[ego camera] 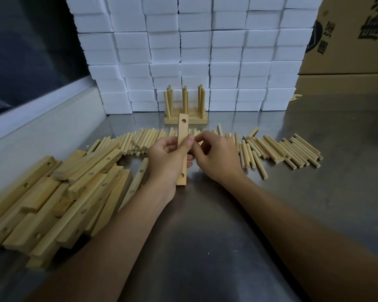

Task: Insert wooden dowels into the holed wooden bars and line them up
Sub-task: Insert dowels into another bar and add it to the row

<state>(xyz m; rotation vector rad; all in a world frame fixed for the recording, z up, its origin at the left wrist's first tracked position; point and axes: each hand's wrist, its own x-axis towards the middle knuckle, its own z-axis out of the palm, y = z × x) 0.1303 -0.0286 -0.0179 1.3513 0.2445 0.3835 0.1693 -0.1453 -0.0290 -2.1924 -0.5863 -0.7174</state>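
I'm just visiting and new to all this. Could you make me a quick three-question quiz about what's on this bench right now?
1. True or false: the left hand holds a holed bar.
2. Where do the finished bars with upright dowels stand: A) against the white boxes, B) on the bar pile, C) on the cardboard carton?
3. Fill in: loose dowels lie on the ___ table.

Key: 1 true; 2 A; 3 metal.

The bench [205,225] is brushed metal with a dull sheen. Bars [59,192] at nine o'clock and dowels [282,149] are pale, matt, bare wood. At twelve, matt white foam-like blocks [205,51]; brown cardboard box [347,40] at two.
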